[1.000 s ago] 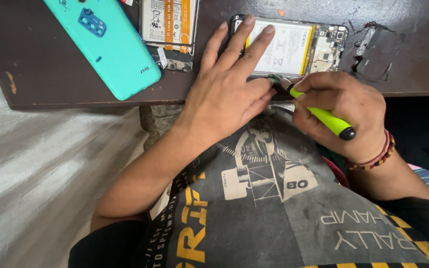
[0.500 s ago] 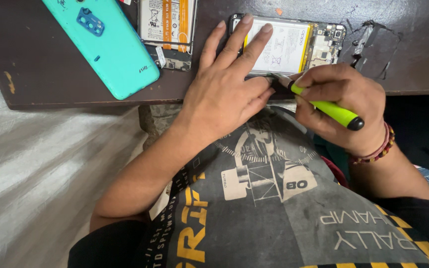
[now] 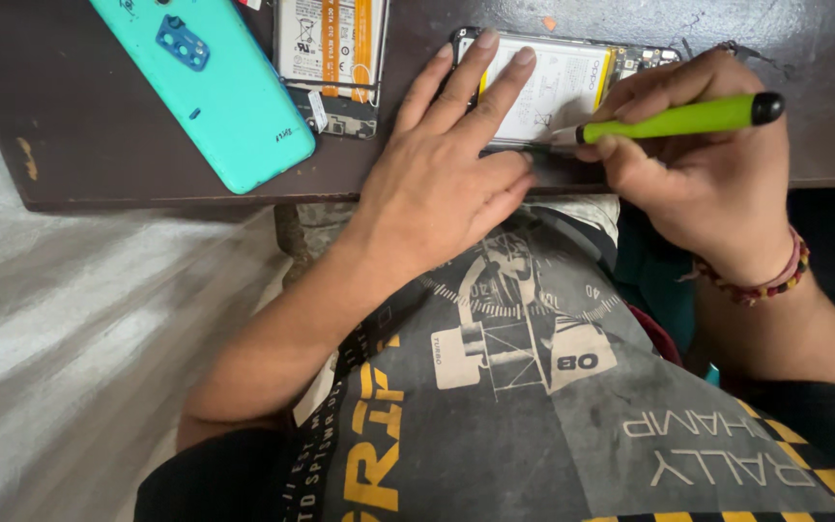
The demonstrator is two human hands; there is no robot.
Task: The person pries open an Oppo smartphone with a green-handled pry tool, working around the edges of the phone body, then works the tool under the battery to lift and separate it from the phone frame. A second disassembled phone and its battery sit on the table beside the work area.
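The left hand (image 3: 442, 184) lies with fingers spread flat on the opened phone's white-labelled battery (image 3: 553, 82), while right-hand fingers (image 3: 630, 155) grip a green screwdriver (image 3: 674, 120) beside it.

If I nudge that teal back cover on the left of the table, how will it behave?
The teal back cover looks like a thin plastic shell, so it is probably light and slightly flexible. It lies flat on the dark table, so it would likely slide, not tip. Its lower corner sits close to the table edge, so a push toward you might drop it.
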